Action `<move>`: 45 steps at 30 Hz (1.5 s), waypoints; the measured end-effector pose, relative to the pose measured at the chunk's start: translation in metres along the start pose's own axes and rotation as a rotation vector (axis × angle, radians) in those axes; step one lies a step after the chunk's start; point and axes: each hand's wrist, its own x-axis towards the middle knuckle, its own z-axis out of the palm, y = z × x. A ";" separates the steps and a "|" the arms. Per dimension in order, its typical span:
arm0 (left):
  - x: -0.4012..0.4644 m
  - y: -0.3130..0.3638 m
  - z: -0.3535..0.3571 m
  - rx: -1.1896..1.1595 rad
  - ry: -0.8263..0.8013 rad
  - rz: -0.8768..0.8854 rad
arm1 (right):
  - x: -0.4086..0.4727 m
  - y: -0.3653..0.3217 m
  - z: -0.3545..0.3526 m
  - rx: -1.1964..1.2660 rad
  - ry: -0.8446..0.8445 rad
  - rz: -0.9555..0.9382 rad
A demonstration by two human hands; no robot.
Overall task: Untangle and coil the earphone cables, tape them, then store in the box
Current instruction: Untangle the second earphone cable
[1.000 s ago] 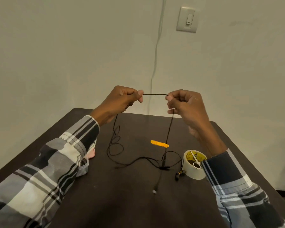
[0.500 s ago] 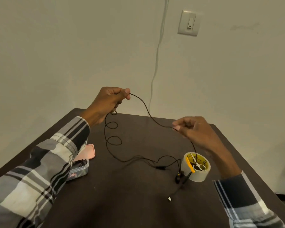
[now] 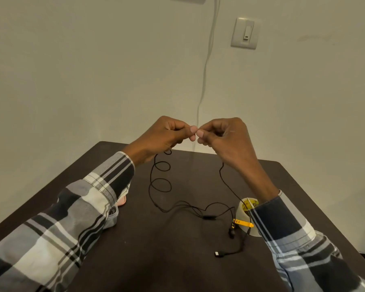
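A thin black earphone cable (image 3: pixel 156 186) hangs from both hands, held above the far part of the dark table (image 3: pixel 156 260). My left hand (image 3: pixel 167 133) pinches it, with small loops dangling below. My right hand (image 3: pixel 223 138) pinches it too, fingertips almost touching the left's. The cable runs down to an inline remote (image 3: pixel 209 217), earbuds (image 3: pixel 232 232) and a plug (image 3: pixel 217 253) lying on the table. A tape roll (image 3: pixel 247 216) stands at the right, partly behind my right sleeve. The clear box (image 3: pixel 112 218) with a pink lid (image 3: pixel 121 201) peeks out from under my left sleeve.
A yellow strip-like piece (image 3: pixel 243 223) lies against the tape roll. The table's far edge meets a pale wall with a light switch (image 3: pixel 243 33) and a white wire (image 3: pixel 204 81) running down it. The table's right edge falls away beside my right arm.
My right hand rose from near the tape roll and came back up to meet the left hand. The stretch of cable between the hands shrank to nothing. The camera tilted down.
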 end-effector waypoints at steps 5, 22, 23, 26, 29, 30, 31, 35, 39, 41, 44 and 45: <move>-0.005 -0.006 -0.007 -0.063 0.016 -0.046 | 0.002 -0.002 -0.013 0.002 0.089 -0.001; -0.013 -0.027 -0.028 -0.252 0.163 -0.135 | 0.004 0.012 -0.071 0.226 0.442 -0.012; -0.013 -0.028 -0.029 -0.256 0.183 -0.141 | 0.002 0.017 -0.071 0.225 0.417 0.002; -0.014 -0.032 -0.031 -0.267 0.229 -0.149 | 0.000 0.030 -0.072 0.091 0.194 0.109; -0.013 -0.031 -0.030 -0.274 0.224 -0.142 | 0.000 0.039 -0.067 -0.172 -0.077 0.243; -0.013 -0.030 -0.028 -0.270 0.206 -0.137 | 0.000 0.040 -0.063 -0.227 -0.119 0.251; -0.012 -0.028 -0.026 -0.262 0.184 -0.132 | -0.001 0.038 -0.058 -0.241 -0.128 0.242; -0.007 -0.019 -0.012 -0.210 0.094 -0.098 | -0.002 0.021 -0.032 -0.033 -0.075 0.129; -0.002 -0.011 -0.001 -0.129 0.035 -0.051 | -0.002 0.002 -0.009 0.129 -0.149 0.031; -0.001 -0.010 0.000 -0.108 0.018 -0.037 | -0.004 -0.002 -0.004 0.145 -0.165 0.023; -0.003 -0.009 -0.003 -0.094 0.005 -0.044 | -0.004 0.000 -0.002 0.089 -0.141 0.055; -0.004 -0.009 -0.003 -0.089 -0.006 -0.047 | -0.005 0.000 0.000 0.061 -0.134 0.064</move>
